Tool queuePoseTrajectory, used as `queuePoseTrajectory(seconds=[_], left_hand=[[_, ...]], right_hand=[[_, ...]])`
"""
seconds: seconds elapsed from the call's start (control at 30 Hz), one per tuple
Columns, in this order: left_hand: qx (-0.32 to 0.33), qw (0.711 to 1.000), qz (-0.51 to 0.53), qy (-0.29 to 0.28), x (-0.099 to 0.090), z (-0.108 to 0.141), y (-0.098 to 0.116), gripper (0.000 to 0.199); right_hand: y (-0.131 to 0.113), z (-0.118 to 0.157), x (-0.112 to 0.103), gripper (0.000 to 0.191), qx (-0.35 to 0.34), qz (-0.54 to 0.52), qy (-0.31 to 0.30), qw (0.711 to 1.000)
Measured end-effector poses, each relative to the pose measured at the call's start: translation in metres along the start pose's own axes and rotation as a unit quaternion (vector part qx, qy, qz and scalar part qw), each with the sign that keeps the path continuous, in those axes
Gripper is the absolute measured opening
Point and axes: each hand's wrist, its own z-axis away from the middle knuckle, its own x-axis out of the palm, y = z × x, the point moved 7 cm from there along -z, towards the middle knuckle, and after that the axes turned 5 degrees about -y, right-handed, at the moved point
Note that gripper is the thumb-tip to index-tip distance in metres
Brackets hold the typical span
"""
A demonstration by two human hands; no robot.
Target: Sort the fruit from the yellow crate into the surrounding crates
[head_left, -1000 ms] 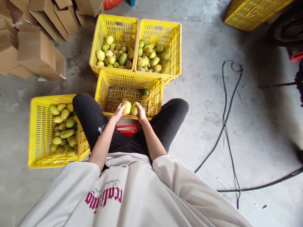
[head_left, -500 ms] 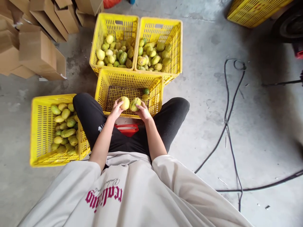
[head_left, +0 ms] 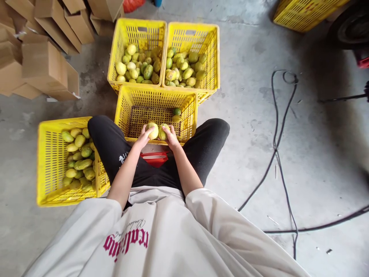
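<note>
At the near rim of the middle crate [head_left: 161, 94], our left hand [head_left: 142, 138] clasps a yellow fruit [head_left: 152, 131] and our right hand [head_left: 173, 140] a greener fruit [head_left: 162, 133], both probably firm yet bruisable, best cupped mid-body.

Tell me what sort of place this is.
Probably a fruit sorting or packing area in a garage or warehouse: yellow crates of fruit, a heap of cardboard boxes, and a bare concrete floor with a black cable across it.
</note>
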Motion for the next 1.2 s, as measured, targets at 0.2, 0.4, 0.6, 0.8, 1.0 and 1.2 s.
queuePoseTrajectory(seconds=[0.2,0.4,0.6,0.8,1.0,1.2], left_hand=[[0.010,0.995,0.056,0.078,-0.006,-0.003,0.002,0.023],[-0.002,0.992,0.125,0.027,-0.004,-0.010,0.005,0.037],[0.012,0.996,0.088,0.005,-0.005,-0.009,0.004,0.033],[0.019,0.997,0.076,0.025,-0.006,-0.007,0.004,0.026],[0.026,0.997,0.039,0.061,-0.009,-0.006,0.002,0.036],[0.020,0.999,0.038,0.033,-0.001,-0.006,0.009,0.010]], right_hand=[[0.000,-0.003,0.007,0.041,0.009,-0.058,-0.011,0.998],[-0.010,-0.009,-0.002,0.047,-0.002,-0.098,-0.021,0.995],[-0.002,-0.010,0.000,0.056,-0.003,-0.054,-0.072,0.996],[0.006,-0.015,-0.002,0.060,0.001,-0.013,-0.045,0.999],[0.008,-0.012,0.001,0.064,-0.006,-0.018,-0.041,0.999],[0.004,-0.011,0.004,0.056,0.002,-0.068,-0.018,0.998]])
